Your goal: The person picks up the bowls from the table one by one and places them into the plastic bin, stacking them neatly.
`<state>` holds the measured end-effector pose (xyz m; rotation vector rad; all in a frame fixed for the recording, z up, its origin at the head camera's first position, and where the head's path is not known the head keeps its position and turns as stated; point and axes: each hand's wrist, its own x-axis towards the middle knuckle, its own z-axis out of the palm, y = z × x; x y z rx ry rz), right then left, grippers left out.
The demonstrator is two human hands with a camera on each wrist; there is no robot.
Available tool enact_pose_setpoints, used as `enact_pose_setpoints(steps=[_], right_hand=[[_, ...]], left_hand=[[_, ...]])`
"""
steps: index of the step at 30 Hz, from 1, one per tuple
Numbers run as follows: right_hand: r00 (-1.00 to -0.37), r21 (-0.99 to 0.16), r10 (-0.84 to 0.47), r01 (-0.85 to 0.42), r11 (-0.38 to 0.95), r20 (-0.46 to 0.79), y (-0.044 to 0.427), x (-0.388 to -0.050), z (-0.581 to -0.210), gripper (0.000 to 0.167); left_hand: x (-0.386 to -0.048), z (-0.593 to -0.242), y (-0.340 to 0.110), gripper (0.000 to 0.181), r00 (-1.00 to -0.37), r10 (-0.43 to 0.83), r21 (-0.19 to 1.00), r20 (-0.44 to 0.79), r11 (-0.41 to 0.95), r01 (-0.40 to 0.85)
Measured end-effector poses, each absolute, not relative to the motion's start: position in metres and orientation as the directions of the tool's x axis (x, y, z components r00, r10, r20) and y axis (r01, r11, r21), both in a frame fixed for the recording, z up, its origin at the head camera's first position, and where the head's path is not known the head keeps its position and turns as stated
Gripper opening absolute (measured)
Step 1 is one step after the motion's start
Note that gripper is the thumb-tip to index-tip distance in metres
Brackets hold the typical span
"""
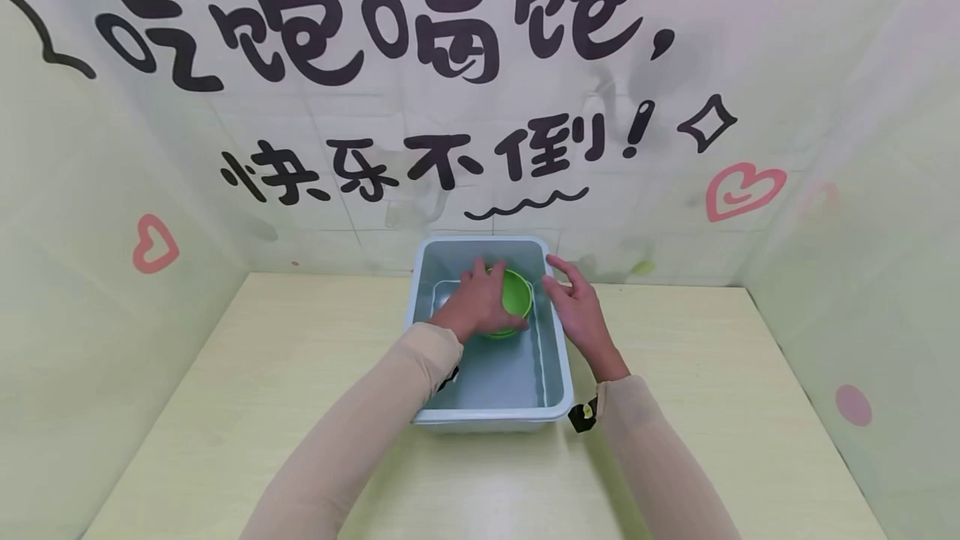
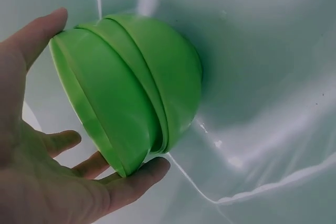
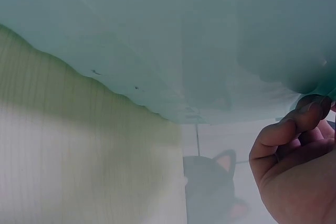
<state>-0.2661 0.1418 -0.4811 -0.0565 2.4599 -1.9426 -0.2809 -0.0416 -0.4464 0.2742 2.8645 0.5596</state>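
Observation:
A light blue plastic tub (image 1: 491,415) sits on the table. Inside it, tilted on their side in the left wrist view, are nested green bowls (image 2: 173,82), at least two. My left hand (image 1: 480,302) reaches into the tub and grips the nearer green bowl (image 2: 107,87) across its rim. Its thumb lies on one side and its fingers on the opposite side. At the tub's right edge, my right hand (image 1: 585,315) holds the rim, its fingers bent. Where those fingertips meet the rim is partly hidden in the right wrist view.
The pale wooden table (image 1: 300,373) extends on both sides of the tub. Close behind stands a white printed backdrop (image 1: 360,223) with black lettering and pink hearts. Similar printed sheets enclose the left and right sides.

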Motion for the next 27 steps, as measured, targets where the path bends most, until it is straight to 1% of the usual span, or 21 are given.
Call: enact_pose_setpoints(steps=[13,19,27], right_hand=[[-1.0,-0.973,-0.019,0.002,0.232,-0.007,0.1418,-0.2656,-0.4781,0.047],[-1.0,-0.974,-0.014,0.005,0.227,-0.009,0.1417,-0.2652,-0.479,0.047],[-1.0,-0.974,-0.018,0.003,0.225,-0.008,0.1406,-0.2655,-0.4791,0.047]], left_hand=[[-0.2802,-0.4473,-0.0381,0.108,-0.954,0.23,0.334,-0.192,0.929,0.157],[-0.2804,-0.4516,-0.0357,0.109,-0.958,0.227,0.293,-0.177,0.941,0.169],[-0.2784,-0.4515,-0.0374,0.109,-0.959,0.215,0.299,-0.185,0.942,0.153]])
